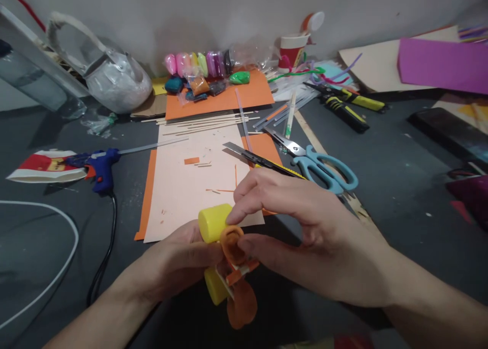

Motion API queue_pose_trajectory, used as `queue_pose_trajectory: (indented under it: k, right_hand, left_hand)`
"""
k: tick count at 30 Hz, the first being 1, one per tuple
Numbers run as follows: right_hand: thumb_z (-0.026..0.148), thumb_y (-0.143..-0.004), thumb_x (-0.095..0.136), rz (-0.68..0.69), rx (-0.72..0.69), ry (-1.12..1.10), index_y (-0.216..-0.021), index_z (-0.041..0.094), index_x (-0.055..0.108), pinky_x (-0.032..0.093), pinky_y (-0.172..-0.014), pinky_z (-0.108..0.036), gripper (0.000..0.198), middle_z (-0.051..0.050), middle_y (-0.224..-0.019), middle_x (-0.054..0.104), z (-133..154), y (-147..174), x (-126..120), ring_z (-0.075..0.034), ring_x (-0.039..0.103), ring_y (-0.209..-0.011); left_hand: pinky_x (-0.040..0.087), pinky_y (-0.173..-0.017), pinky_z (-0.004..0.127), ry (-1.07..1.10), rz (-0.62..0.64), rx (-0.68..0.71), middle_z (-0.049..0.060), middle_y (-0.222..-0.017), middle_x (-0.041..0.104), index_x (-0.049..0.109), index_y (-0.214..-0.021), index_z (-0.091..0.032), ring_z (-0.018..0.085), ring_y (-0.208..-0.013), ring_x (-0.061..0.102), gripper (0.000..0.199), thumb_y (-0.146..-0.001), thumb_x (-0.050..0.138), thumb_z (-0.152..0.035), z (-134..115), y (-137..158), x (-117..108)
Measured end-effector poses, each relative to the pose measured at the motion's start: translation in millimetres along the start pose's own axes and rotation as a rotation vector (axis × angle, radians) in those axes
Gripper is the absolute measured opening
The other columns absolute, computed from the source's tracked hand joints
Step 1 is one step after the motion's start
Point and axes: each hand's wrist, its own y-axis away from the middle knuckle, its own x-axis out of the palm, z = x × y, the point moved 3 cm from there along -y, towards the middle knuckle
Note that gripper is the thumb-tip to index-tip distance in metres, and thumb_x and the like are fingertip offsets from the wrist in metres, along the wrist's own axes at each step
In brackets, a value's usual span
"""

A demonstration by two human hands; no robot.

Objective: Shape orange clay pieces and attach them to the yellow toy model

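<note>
A small handmade craft model (237, 278) of yellow cylinders and orange clay-like pieces joined by thin sticks is held above the table's near side. My left hand (175, 262) grips it from the left, its thumb lying across the middle. One yellow cylinder (215, 222) sticks up at the top, and a second yellow cylinder (216, 285) shows lower down. My right hand (293, 232) closes thumb and index finger around the upper orange cupped piece (232, 243). A rounded orange piece (243, 304) hangs at the bottom. My left fingertips are hidden behind the model.
Ahead lie a cream sheet (179, 186) with scraps, a utility knife (263, 161), blue-handled scissors (328, 168) and wooden skewers (206, 123). A blue glue gun (101, 168) rests left. Clay packets (198, 67), pliers (343, 107) and a white teapot-shaped object (116, 80) stand farther back.
</note>
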Motion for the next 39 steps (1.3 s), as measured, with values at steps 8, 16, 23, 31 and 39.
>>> queue_pose_trajectory:
  k: [8, 16, 23, 31, 39]
  right_hand:
    - [0.009, -0.092, 0.063, 0.093, 0.009, 0.069, -0.098, 0.017, 0.072, 0.048, -0.083, -0.027, 0.013, -0.001, -0.096, 0.065, 4.4, 2.0, -1.1, -0.012, 0.059, -0.091]
    - [0.007, -0.089, 0.062, 0.103, 0.019, 0.136, -0.097, 0.02, 0.069, 0.05, -0.08, -0.03, 0.016, -0.002, -0.097, 0.066, 6.9, 4.3, -1.8, -0.016, 0.06, -0.093]
    - [0.011, -0.094, 0.06, -0.046, 0.037, 0.08, -0.096, 0.018, 0.068, 0.052, -0.076, -0.025, 0.01, 0.001, -0.09, 0.07, 5.2, 5.4, -10.2, -0.011, 0.066, -0.084]
    - [0.011, -0.095, 0.062, 0.039, 0.171, -0.072, -0.082, 0.017, 0.069, 0.051, -0.07, -0.019, 0.016, 0.003, -0.081, 0.07, 3.4, 8.2, 0.3, -0.007, 0.066, -0.074]
    - [0.017, -0.093, 0.066, 0.013, 0.293, -0.024, -0.079, 0.02, 0.068, 0.046, -0.065, -0.019, 0.015, 0.006, -0.076, 0.071, 2.7, 6.3, 4.8, -0.007, 0.064, -0.069]
  left_hand:
    - [0.051, -0.072, 0.021, -0.062, 0.039, -0.01, 0.005, -0.087, 0.072, 0.079, -0.097, -0.017, 0.014, -0.075, 0.066, 0.022, -0.084, 0.082, -0.034, 3.4, -3.4, -1.0]
    - [0.049, -0.068, 0.022, -0.092, 0.046, -0.001, 0.004, -0.081, 0.072, 0.078, -0.093, -0.016, 0.014, -0.07, 0.064, 0.019, -0.084, 0.081, -0.033, 2.7, -5.5, 1.9]
    - [0.052, -0.075, 0.024, -0.075, 0.01, 0.01, 0.006, -0.095, 0.076, 0.078, -0.104, -0.017, 0.017, -0.081, 0.07, 0.025, -0.085, 0.08, -0.033, 1.9, -1.7, -3.8]
    - [0.046, -0.062, 0.021, -0.173, -0.056, 0.145, 0.001, -0.077, 0.07, 0.076, -0.093, -0.017, 0.013, -0.068, 0.062, 0.026, -0.081, 0.085, -0.037, -7.3, -0.6, 1.8]
    - [0.048, -0.063, 0.021, -0.306, -0.11, 0.167, 0.003, -0.078, 0.072, 0.075, -0.095, -0.017, 0.015, -0.072, 0.066, 0.025, -0.085, 0.081, -0.038, -7.3, -1.9, 0.0]
